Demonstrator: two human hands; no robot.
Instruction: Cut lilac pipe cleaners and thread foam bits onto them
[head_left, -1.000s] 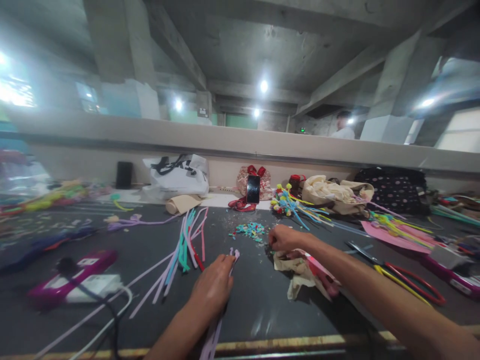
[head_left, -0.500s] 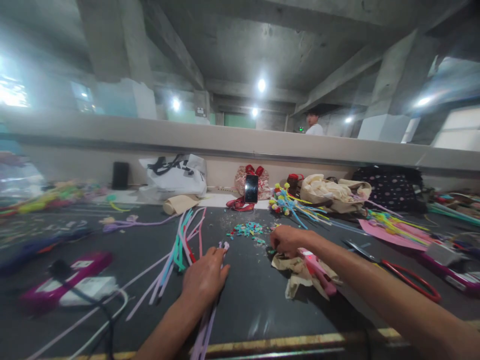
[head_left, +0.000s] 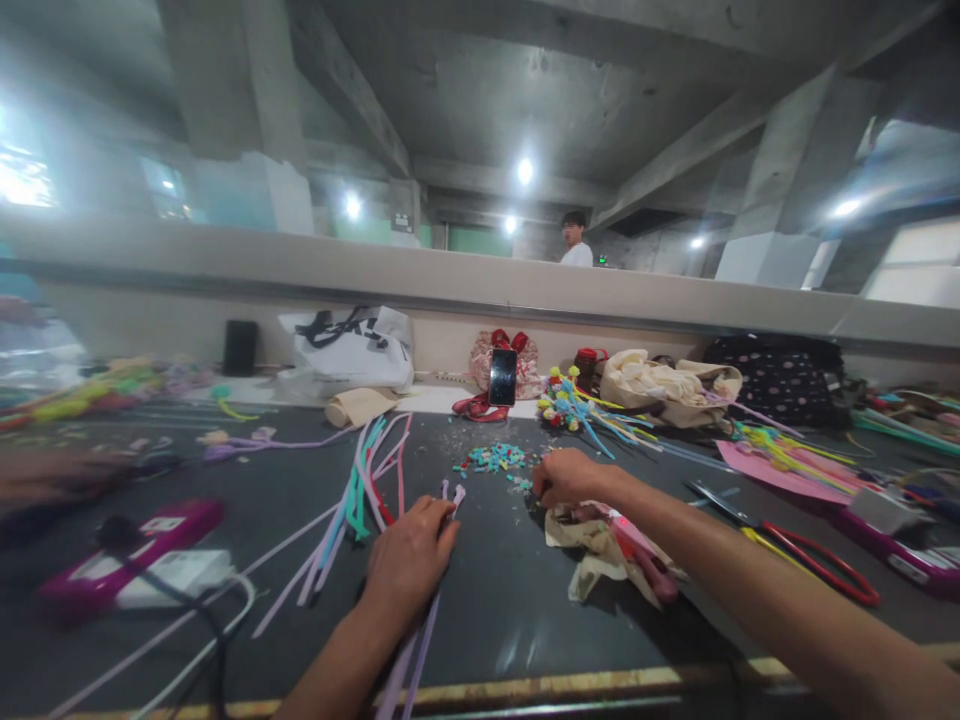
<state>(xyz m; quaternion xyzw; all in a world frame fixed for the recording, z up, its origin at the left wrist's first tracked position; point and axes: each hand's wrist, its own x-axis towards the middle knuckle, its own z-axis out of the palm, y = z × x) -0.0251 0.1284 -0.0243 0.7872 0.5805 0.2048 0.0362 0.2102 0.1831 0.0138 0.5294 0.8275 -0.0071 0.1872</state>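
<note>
My left hand [head_left: 411, 552] is closed round several lavender pipe cleaners [head_left: 424, 640]. Their pale tips poke out beyond my fingers, and the long ends run down over the table's front edge. My right hand [head_left: 568, 478] has its fingertips curled together beside the heap of small turquoise, red and yellow pieces [head_left: 498, 458]. Whatever those fingers pinch is hidden. Under my right forearm a pink glue gun [head_left: 643, 565] with a small red light lies on a crumpled beige cloth [head_left: 592, 575]. Loose lavender, blue, teal and red pipe cleaners [head_left: 352, 500] lie left of my left hand.
Red-handled scissors [head_left: 817, 562] lie on the right. A phone [head_left: 502, 377] leans against a patterned pouch at the back, near finished stems with yellow heads [head_left: 562, 400]. A purple power strip [head_left: 142, 550] with cables is at left, with a co-worker's blurred hand [head_left: 60, 475] behind it.
My right hand has shifted slightly left. The pipe cleaner tips at my left hand have moved a little right. A co-worker's hand has appeared at left, and the background person has moved left.
</note>
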